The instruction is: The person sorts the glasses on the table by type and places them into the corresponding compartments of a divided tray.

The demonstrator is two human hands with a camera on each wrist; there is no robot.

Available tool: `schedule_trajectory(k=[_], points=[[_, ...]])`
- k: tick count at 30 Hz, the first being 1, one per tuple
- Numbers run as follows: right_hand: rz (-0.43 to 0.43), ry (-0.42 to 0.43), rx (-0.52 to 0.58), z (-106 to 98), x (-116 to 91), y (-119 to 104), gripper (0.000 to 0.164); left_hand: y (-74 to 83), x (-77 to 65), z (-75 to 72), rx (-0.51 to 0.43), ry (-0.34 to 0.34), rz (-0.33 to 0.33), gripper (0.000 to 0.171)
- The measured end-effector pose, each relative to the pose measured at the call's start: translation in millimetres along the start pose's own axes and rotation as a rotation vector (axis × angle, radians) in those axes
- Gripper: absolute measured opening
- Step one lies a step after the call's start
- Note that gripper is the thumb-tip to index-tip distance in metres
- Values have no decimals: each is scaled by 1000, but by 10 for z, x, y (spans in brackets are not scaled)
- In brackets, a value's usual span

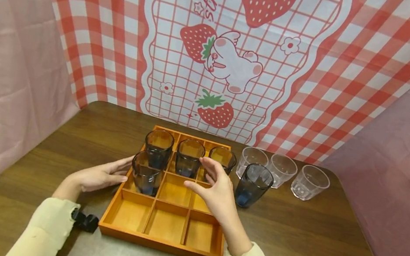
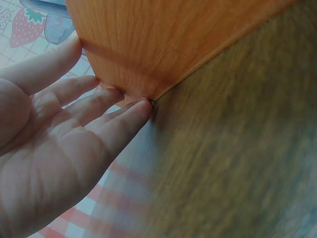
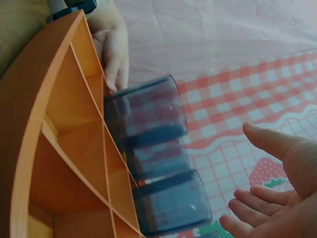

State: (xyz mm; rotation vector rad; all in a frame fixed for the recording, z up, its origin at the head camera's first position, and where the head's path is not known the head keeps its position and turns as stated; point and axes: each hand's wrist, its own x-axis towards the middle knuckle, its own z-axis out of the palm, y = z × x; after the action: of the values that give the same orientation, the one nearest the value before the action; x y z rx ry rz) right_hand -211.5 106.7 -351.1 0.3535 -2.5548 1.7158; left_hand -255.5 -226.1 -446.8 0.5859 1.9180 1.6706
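Note:
A wooden tray (image 1: 160, 244) divided into compartments lies on the table. Three dark drinking glasses stand along its back row: one at left (image 1: 158, 149), one in the middle (image 1: 189, 159), one at right (image 1: 223, 155), partly behind my right hand (image 1: 219, 192). Another dark glass (image 1: 146, 176) is in the left compartment of the middle row. My right hand hovers over the tray's right side, thumb and fingers spread, holding nothing. With extended fingers, my left hand (image 1: 100, 176) touches the tray's left outer wall (image 2: 148, 49), as the left wrist view shows.
To the right of the tray a dark glass (image 1: 253, 186) stands on the wooden table (image 1: 310, 245). Behind it are three clear glasses: left (image 1: 253, 157), middle (image 1: 282, 168) and right (image 1: 310, 183). A checked strawberry cloth (image 1: 217, 72) hangs at the back.

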Motion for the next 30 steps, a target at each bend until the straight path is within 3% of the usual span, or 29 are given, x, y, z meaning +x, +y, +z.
schedule_trajectory(k=[12,20,30], points=[[-13,118,-63,-346,-32,110,68,4,-5,-2,-6,4,-8,74],[-76,247,-132,-536,-46,207,70,-5,4,2,-7,2,-6,74],[-126,376,-129,-747,-56,294,67,2,1,6,-17,-6,1,75]])
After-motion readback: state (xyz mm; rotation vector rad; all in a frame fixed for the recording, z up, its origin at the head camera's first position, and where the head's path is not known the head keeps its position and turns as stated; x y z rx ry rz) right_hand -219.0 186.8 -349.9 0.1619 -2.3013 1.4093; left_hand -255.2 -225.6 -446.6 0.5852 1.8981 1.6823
